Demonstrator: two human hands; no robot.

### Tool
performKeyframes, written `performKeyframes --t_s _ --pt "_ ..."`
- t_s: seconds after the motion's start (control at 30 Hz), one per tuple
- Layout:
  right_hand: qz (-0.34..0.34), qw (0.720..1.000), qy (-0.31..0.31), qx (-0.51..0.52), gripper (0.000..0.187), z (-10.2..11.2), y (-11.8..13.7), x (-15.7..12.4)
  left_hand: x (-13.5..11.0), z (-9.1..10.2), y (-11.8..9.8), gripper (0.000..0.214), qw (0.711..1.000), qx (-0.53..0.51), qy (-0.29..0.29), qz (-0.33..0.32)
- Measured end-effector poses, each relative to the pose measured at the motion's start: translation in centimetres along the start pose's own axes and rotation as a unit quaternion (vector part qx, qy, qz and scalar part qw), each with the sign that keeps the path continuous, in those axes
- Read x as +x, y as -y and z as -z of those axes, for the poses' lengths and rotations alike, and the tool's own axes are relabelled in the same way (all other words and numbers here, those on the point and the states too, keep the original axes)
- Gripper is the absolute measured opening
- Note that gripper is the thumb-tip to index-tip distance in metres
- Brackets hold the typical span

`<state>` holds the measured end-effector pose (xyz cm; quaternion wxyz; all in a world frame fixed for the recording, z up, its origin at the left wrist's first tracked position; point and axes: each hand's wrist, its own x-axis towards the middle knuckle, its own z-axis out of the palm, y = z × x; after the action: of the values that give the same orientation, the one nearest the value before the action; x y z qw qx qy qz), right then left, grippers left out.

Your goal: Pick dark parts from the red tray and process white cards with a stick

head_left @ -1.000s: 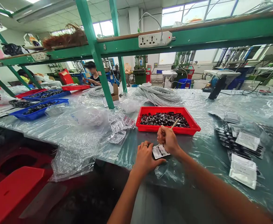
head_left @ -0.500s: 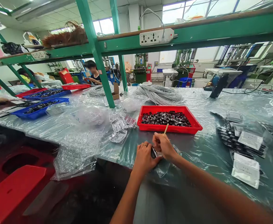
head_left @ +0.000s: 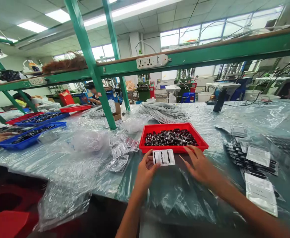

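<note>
My left hand (head_left: 144, 170) pinches a small white packet (head_left: 164, 157) with dark parts in it by its left edge, lifted just in front of the red tray (head_left: 201, 143). The tray holds several small dark parts (head_left: 170, 137). My right hand (head_left: 197, 164) reaches towards the tray's front rim with fingers stretched forward. A thin wooden stick (head_left: 182, 158) pokes out between its thumb and forefinger, tucked in the hand. The two hands are apart, with the packet between them.
Filled packets (head_left: 258, 172) lie stacked at the right, empty clear bags (head_left: 119, 152) left of the tray. Grey cable coils (head_left: 163, 111) and a green post (head_left: 95, 76) stand behind. Blue trays (head_left: 30, 136) sit at the far left. A person sits at the far side.
My left hand has lifted the packet off the table towards the tray. My right hand left the packet, moved right and opened its fingers. The view tilted upward.
</note>
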<state>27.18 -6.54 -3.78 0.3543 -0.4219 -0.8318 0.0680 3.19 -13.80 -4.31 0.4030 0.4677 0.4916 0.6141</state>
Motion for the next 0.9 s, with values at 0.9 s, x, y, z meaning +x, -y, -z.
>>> performKeyframes --t_s 0.9 --pt "-0.088 0.967 -0.065 0.228 0.005 -5.8 1.5 15.5 15.7 -3.3 0.9 0.034 0.984 -0.11 -0.114 -0.083"
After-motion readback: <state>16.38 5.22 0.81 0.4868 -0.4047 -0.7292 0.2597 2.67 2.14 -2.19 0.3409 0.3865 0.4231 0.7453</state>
